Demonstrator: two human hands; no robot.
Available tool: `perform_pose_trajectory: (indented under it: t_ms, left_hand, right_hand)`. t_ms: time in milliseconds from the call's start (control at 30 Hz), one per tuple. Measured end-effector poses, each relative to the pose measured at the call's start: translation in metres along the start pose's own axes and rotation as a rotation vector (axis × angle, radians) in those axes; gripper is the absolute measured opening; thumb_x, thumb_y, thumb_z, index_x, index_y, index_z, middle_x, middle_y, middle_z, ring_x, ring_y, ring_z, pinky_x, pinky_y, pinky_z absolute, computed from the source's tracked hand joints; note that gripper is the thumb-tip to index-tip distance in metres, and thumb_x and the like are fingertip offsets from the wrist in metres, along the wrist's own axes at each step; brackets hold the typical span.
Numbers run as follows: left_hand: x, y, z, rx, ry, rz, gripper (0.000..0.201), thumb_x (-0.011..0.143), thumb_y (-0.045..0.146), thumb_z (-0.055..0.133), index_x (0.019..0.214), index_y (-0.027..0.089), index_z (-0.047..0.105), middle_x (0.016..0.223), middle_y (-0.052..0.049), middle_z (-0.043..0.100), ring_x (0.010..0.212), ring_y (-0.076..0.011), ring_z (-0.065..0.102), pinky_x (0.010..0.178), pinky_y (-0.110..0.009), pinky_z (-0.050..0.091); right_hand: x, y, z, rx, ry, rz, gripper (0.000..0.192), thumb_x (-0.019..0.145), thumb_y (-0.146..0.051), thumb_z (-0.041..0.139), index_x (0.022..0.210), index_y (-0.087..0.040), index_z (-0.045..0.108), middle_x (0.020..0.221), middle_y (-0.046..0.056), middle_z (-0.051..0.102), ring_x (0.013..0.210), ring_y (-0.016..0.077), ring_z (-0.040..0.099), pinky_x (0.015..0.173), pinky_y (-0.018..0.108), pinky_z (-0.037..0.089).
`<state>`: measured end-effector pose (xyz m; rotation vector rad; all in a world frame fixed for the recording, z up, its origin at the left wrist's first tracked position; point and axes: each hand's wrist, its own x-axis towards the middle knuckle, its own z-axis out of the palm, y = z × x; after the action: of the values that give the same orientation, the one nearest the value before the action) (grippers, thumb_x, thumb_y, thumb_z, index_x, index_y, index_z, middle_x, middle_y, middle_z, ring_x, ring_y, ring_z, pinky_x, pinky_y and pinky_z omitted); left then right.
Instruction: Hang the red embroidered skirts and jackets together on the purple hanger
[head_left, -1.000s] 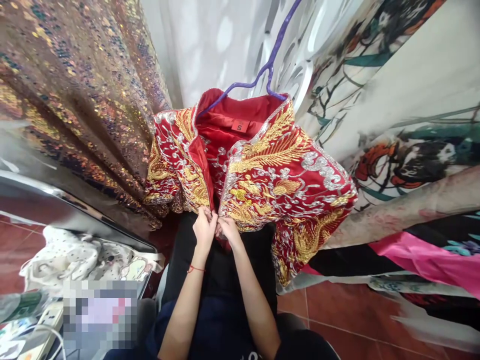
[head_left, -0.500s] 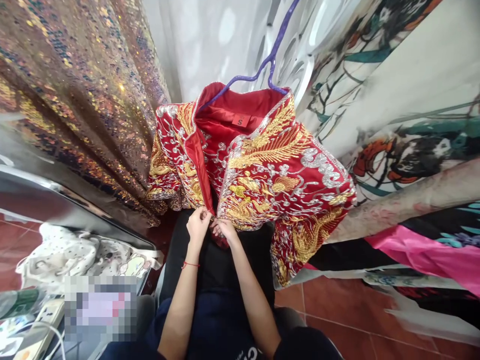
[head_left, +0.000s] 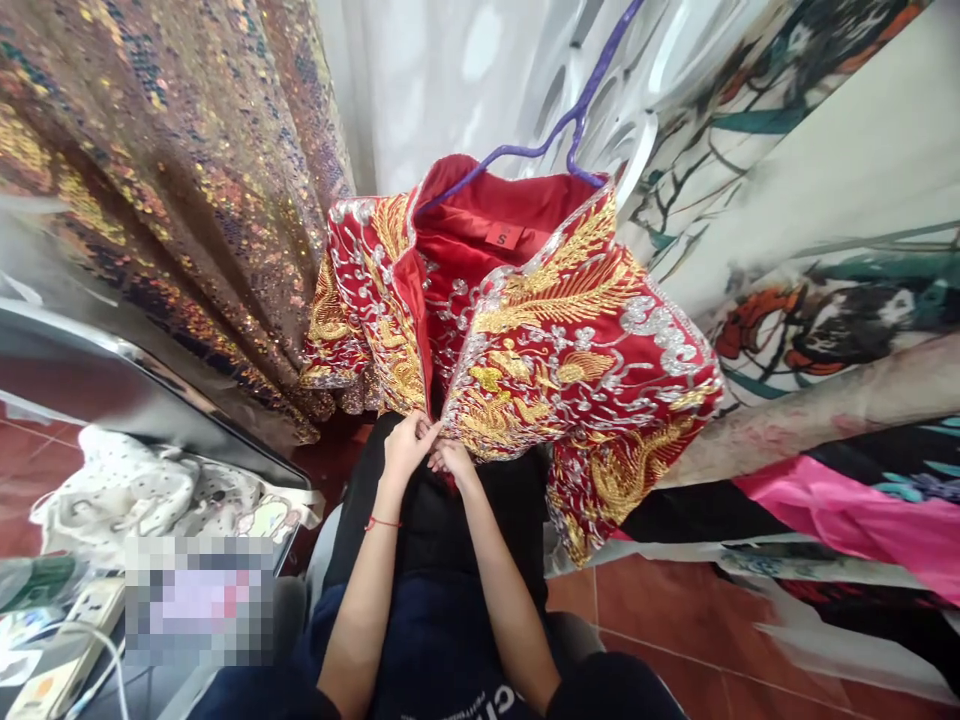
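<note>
A red jacket (head_left: 585,350) with gold and silver embroidery hangs on a purple hanger (head_left: 581,110), its upper front parted. A small red size tag (head_left: 504,236) marked S shows inside the collar. At the lower end of the front opening my left hand (head_left: 409,445) pinches the jacket's edge, fingers closed. Close beside it, my right hand (head_left: 452,458) has its fingers curled at the same spot, on the other front edge. Whatever small fastening may lie between the fingertips is hidden.
On the left hangs a sequinned curtain (head_left: 247,200). Below it, a spotted white cloth (head_left: 142,490) and a power strip (head_left: 94,610) lie on a side surface. Painted fabric (head_left: 825,250) and pink cloth (head_left: 832,510) hang at the right. The floor (head_left: 645,620) is red tile.
The view has shifted slightly, so the jacket and hanger sit farther right. My left hand has come nearer my right, its thumb reaching over to the other front edge.
</note>
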<state>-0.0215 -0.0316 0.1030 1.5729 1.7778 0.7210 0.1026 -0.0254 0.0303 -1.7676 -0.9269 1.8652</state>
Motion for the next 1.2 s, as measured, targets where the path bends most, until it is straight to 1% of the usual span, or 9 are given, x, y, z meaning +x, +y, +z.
perform_pose_trajectory:
  t_ms: [367, 567, 633, 667, 700, 767, 867, 1067, 1200]
  left_hand:
    - [0.003, -0.021, -0.02, 0.021, 0.128, -0.077, 0.016, 0.087, 0.036, 0.058, 0.079, 0.022, 0.061, 0.067, 0.004, 0.062, 0.063, -0.0122, 0.057, 0.059, -0.022, 0.033]
    - [0.0, -0.016, -0.028, -0.095, 0.207, -0.051, 0.025, 0.082, 0.045, 0.064, 0.085, 0.021, 0.056, 0.067, 0.004, 0.06, 0.06, -0.0116, 0.057, 0.062, -0.021, 0.044]
    - [0.001, 0.0, -0.032, -0.132, 0.262, -0.012, 0.028, 0.083, 0.045, 0.064, 0.095, 0.022, 0.055, 0.069, 0.005, 0.059, 0.06, -0.0111, 0.056, 0.064, -0.021, 0.045]
    - [0.003, 0.01, -0.036, -0.163, 0.311, 0.026, 0.03, 0.083, 0.042, 0.065, 0.102, 0.022, 0.054, 0.07, 0.005, 0.058, 0.059, -0.0107, 0.056, 0.064, -0.021, 0.045]
    - [0.005, 0.022, -0.041, -0.198, 0.378, 0.075, 0.034, 0.082, 0.04, 0.065, 0.108, 0.022, 0.051, 0.071, 0.006, 0.057, 0.058, -0.0104, 0.055, 0.063, -0.021, 0.044]
    - [0.012, 0.049, -0.059, -0.256, 0.547, 0.173, 0.044, 0.082, 0.035, 0.065, 0.119, 0.021, 0.047, 0.07, 0.008, 0.054, 0.055, -0.01, 0.052, 0.061, -0.021, 0.042]
    - [0.022, 0.088, -0.096, -0.159, 0.697, 0.217, 0.046, 0.084, 0.035, 0.064, 0.125, 0.02, 0.05, 0.064, 0.008, 0.05, 0.054, -0.0113, 0.05, 0.06, -0.022, 0.039]
    - [0.002, 0.127, -0.165, 0.149, 0.468, 0.069, 0.042, 0.088, 0.046, 0.059, 0.122, 0.02, 0.064, 0.062, 0.001, 0.061, 0.055, -0.0182, 0.054, 0.061, -0.028, 0.036]
    - [-0.013, 0.123, -0.182, 0.226, 0.47, 0.04, 0.032, 0.088, 0.049, 0.054, 0.088, 0.021, 0.069, 0.063, -0.002, 0.062, 0.061, -0.0196, 0.056, 0.06, -0.028, 0.035]
  right_hand:
    - [-0.014, -0.019, 0.008, -0.122, 0.077, -0.128, 0.038, 0.096, -0.04, 0.062, 0.126, -0.017, 0.06, 0.124, 0.008, 0.064, 0.105, 0.0204, 0.066, 0.089, 0.042, 0.058]
    - [-0.089, -0.061, 0.003, -0.268, 0.107, -0.403, 0.021, 0.095, -0.034, 0.061, 0.092, -0.016, 0.07, 0.075, 0.003, 0.069, 0.07, 0.0148, 0.067, 0.074, 0.03, 0.055]
    - [-0.13, -0.088, -0.002, -0.276, 0.137, -0.576, 0.021, 0.097, -0.037, 0.056, 0.101, -0.021, 0.069, 0.083, 0.003, 0.072, 0.077, 0.0152, 0.068, 0.078, 0.029, 0.053]
    - [-0.15, -0.103, -0.007, -0.28, 0.196, -0.708, 0.022, 0.098, -0.036, 0.053, 0.104, -0.022, 0.069, 0.093, 0.003, 0.073, 0.084, 0.0157, 0.068, 0.082, 0.029, 0.052]
    - [-0.17, -0.117, -0.013, -0.34, 0.367, -0.992, 0.021, 0.098, -0.033, 0.051, 0.102, -0.022, 0.069, 0.097, 0.005, 0.073, 0.088, 0.0172, 0.067, 0.085, 0.032, 0.052]
    - [-0.201, -0.145, -0.028, -0.443, 0.832, -1.413, 0.016, 0.096, -0.025, 0.052, 0.097, -0.021, 0.068, 0.095, 0.007, 0.072, 0.092, 0.0202, 0.065, 0.09, 0.039, 0.05]
    - [-0.223, -0.176, -0.049, -0.542, 1.395, -1.59, 0.019, 0.091, -0.022, 0.058, 0.108, -0.02, 0.066, 0.104, 0.013, 0.067, 0.103, 0.0277, 0.061, 0.094, 0.049, 0.046]
    - [-0.211, -0.207, -0.064, -0.659, 1.596, -1.491, 0.046, 0.091, -0.035, 0.057, 0.133, -0.016, 0.052, 0.127, 0.021, 0.059, 0.127, 0.0385, 0.049, 0.102, 0.059, 0.034]
    - [-0.191, -0.222, -0.077, -0.677, 1.608, -1.386, 0.046, 0.094, -0.042, 0.049, 0.13, -0.014, 0.054, 0.117, 0.019, 0.063, 0.116, 0.0351, 0.056, 0.103, 0.059, 0.03]
